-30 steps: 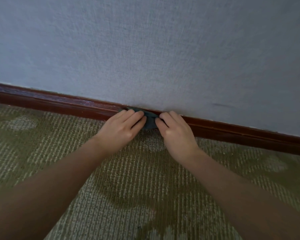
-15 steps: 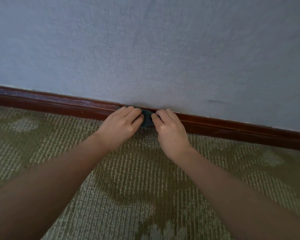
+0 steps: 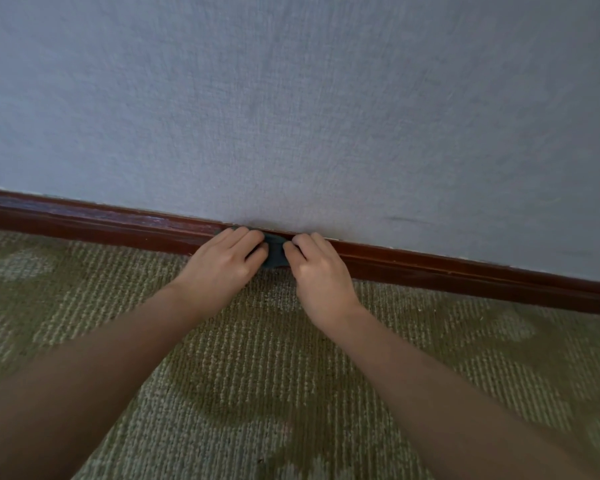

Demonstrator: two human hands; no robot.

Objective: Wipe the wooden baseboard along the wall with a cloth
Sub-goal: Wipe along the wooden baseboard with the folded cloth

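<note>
We are looking forward and down from a head-worn camera, close in, facing the pale grey textured wall (image 3: 291,116), dark red-brown wooden baseboard (image 3: 84,220) and green patterned carpet (image 3: 257,375).

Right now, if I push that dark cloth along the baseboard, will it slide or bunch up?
Probably floppy: the cloth looks bunched between the left hand and right hand. It likely slides easily on the glossy baseboard.

A dark red-brown wooden baseboard (image 3: 118,225) is showing a glossy, varnished sheen, looking worn and duller along its top edge at left. A soft, matt teal cloth (image 3: 276,252) is lying against it. The grey-blue wall (image 3: 291,116) is showing a fine woven, matt texture, and the carpet (image 3: 257,375) is showing coarse ribbed loops.
</note>
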